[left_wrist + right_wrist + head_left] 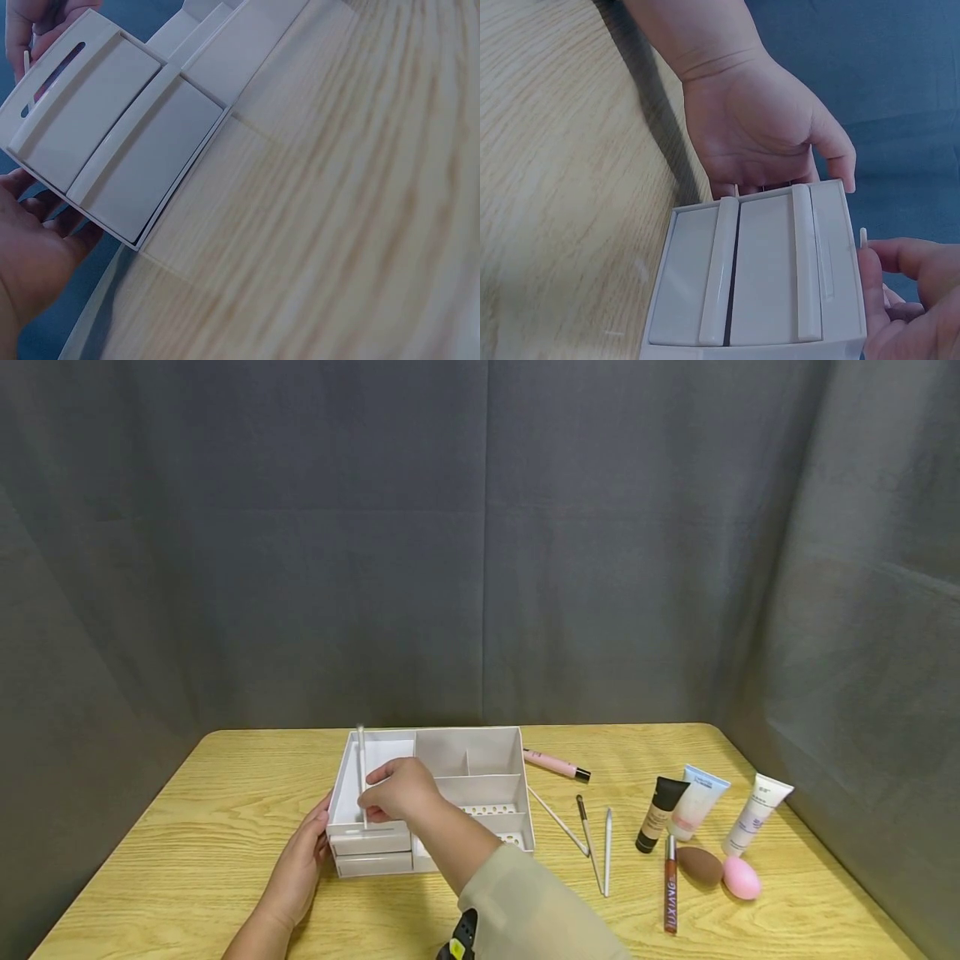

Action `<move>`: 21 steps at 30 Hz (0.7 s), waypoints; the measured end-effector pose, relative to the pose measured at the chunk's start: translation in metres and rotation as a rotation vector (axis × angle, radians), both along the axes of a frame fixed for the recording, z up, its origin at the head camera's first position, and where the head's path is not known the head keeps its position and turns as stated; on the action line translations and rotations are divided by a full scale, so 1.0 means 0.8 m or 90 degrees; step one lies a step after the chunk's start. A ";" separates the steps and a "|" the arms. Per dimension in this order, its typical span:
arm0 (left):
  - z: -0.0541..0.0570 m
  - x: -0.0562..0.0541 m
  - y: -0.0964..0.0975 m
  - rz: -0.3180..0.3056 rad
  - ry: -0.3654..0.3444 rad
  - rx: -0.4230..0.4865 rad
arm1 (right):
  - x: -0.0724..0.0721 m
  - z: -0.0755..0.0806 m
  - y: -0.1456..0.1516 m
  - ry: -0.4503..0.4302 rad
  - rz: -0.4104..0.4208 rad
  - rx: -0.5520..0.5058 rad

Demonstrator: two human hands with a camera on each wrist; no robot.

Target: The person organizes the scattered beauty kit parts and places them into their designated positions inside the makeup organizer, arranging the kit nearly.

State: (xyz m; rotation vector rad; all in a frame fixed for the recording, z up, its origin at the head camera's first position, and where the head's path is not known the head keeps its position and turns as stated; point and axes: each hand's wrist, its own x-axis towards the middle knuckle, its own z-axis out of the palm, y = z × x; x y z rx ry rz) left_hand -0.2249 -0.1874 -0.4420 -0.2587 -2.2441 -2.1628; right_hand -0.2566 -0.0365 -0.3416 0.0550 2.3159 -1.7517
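Observation:
A white makeup organizer (450,733) stands on the table, with open compartments on top and two drawers at its front left. My right hand (405,789) pinches a slim white makeup brush (362,760) by its lower part, upright at the organizer's left top compartment. In the right wrist view only a small end of the brush shows above the fingers. Against the organizer's left side rests my left hand (300,868), its fingers flat along the wall. Its thumb lies near the upper edge in the right wrist view.
Right of the organizer lie a pink tube (555,766), a thin white stick (558,822), a dark-tipped brush (588,839) and a pale stick (608,852). Farther right are three squeeze tubes (654,818), a lip gloss (671,893), a brown sponge (700,866) and a pink sponge (742,877).

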 end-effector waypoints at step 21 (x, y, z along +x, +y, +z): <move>0.003 0.002 0.001 0.006 -0.024 -0.009 | -0.007 0.003 -0.012 -0.019 -0.003 0.080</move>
